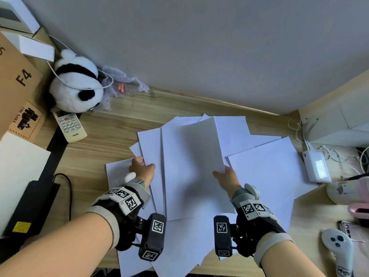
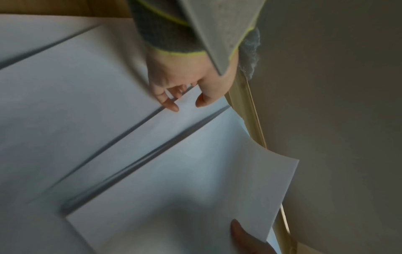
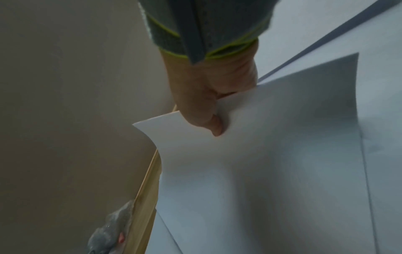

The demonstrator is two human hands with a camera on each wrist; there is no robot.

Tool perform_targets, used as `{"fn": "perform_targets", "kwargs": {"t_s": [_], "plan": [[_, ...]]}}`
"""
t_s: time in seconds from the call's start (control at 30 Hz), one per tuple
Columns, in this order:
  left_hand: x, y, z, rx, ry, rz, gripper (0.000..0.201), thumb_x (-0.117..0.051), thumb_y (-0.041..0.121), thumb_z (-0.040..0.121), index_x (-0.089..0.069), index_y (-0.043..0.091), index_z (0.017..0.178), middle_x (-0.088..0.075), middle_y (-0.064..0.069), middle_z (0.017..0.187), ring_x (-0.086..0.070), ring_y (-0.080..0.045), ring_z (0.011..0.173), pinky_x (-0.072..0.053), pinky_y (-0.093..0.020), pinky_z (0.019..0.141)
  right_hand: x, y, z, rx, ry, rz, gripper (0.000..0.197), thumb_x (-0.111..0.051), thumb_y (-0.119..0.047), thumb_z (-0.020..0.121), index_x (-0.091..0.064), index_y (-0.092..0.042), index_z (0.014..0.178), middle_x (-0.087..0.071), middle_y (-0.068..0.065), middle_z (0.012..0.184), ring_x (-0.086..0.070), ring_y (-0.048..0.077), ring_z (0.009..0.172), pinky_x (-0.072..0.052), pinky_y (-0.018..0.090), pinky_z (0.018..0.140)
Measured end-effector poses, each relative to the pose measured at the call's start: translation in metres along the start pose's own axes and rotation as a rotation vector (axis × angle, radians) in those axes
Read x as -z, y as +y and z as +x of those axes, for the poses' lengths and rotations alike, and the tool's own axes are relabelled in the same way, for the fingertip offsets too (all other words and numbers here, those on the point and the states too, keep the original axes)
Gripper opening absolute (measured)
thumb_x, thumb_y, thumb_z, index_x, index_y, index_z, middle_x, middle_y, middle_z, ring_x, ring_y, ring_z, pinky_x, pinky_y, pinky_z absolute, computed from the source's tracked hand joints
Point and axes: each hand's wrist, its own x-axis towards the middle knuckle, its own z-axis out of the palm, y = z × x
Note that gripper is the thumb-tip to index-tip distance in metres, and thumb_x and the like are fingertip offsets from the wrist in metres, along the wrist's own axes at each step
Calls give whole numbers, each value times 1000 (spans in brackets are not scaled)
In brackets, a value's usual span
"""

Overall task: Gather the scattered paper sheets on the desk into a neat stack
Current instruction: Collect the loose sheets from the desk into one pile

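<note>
Head downward; wrists close, sharing sheets (image 1: 191,168).

Matt, smooth white paper sheets (image 1: 191,156) over a pale wood-grain desk (image 1: 111,134) with a dull satin finish. Fluffy plush panda (image 1: 76,84) at far left, beside crinkly clear plastic wrap (image 1: 125,84). Glossy white plastic power bank (image 1: 316,166) at right.

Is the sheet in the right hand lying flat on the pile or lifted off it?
Lifted. The right hand pinches the sheet by its corner; it curves upward and casts a shadow on the pile.
</note>
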Motion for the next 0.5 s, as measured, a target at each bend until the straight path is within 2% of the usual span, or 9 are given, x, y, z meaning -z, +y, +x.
{"fn": "perform_targets", "kwargs": {"t_s": [0.03,0.1,0.13,0.17,0.23,0.3,0.4,0.47,0.5], "plan": [[0,1,1,17,-24,6,35,-54,4,81,-56,2,116,-61,-14,107,-57,-35,95,-50,-33,81,-2,-2,-3,-1,-46,15,17,-53,-7,87,-62,-10,101,-59,9,90,-53,22,82,-40,27,72],[2,4,0,43,-67,47,7,-56,3,84,-61,0,88,-60,-15,85,-51,-29,88,-42,-26,68,-7,-5,-10,10,-120,56,28,-55,-6,88,-59,-3,115,-61,11,98,-56,22,89,-44,29,78],[3,4,-1,70,-111,64,8,-59,4,85,-63,-2,87,-62,-17,87,-52,-28,89,-42,-26,68,-11,-6,-13,24,-132,65,32,-55,-6,87,-55,-3,120,-62,11,103,-58,23,93,-46,30,81],[4,1,0,87,-146,81,22,-63,6,84,-63,-7,102,-65,-19,101,-56,-29,97,-45,-29,77,-15,-4,-14,42,-127,83,38,-55,-6,87,-51,-6,125,-61,10,108,-58,24,98,-46,30,83],[3,-6,2,125,-183,145,60,-69,11,80,-45,-9,132,-56,-18,129,-55,-32,119,-43,-35,100,-22,-2,-18,45,-127,145,47,-56,-8,87,-41,-13,132,-58,5,115,-57,23,101,-44,29,83],[2,-11,4,115,-232,176,61,-71,8,78,-47,-9,131,-59,-18,126,-57,-32,116,-43,-40,106,-27,-2,-23,37,-156,240,47,-56,-6,87,-41,-13,131,-58,6,116,-57,22,99,-44,28,81],[4,-15,3,104,-288,93,39,-63,1,83,-56,-8,121,-63,-15,116,-60,-30,110,-45,-41,102,-22,-4,-26,43,-154,267,28,-50,-1,89,-55,-7,115,-61,10,100,-57,22,85,-47,23,68],[6,-14,4,88,-308,-4,25,-60,6,87,-61,0,112,-64,-9,102,-62,-27,99,-48,-37,92,-12,-5,-24,60,-87,291,20,-46,1,89,-57,-10,103,-59,8,85,-53,22,75,-44,22,59],[7,-12,3,85,-290,-46,15,-58,10,89,-62,6,104,-64,-6,92,-61,-25,86,-48,-32,80,-6,-5,-23,66,-47,324,20,-46,1,89,-56,-10,101,-58,5,79,-51,21,71,-42,23,57]]}}
